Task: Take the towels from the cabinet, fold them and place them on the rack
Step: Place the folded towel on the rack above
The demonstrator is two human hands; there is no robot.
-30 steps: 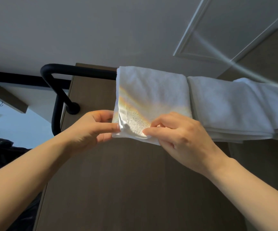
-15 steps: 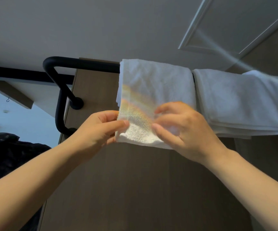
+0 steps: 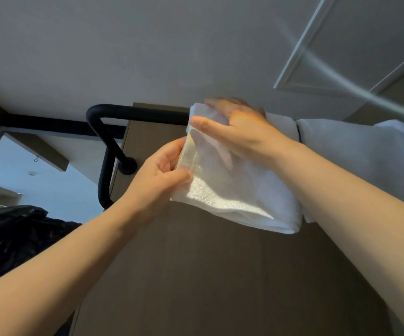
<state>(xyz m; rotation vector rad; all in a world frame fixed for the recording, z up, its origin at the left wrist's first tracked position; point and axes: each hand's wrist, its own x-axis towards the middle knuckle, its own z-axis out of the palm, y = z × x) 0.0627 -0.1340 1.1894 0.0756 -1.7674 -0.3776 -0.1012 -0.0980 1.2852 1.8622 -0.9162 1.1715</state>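
Observation:
A folded white towel hangs over the black rack bar, high on a brown panel. My left hand pinches the towel's left edge between thumb and fingers. My right hand lies over the top of the towel where it crosses the bar, thumb on the front face and fingers curved over the fold. Other folded white towels hang on the same bar to the right, partly behind my right forearm.
The bar bends down at its left end to a round wall mount. The brown cabinet panel fills the lower middle. A black plastic bag sits at the lower left. A white ceiling and a panelled hatch are overhead.
My right hand has gone up from the towel's lower front to its top over the bar. My left hand still pinches the left edge, slightly higher. The towel's lower part now swings out rightward.

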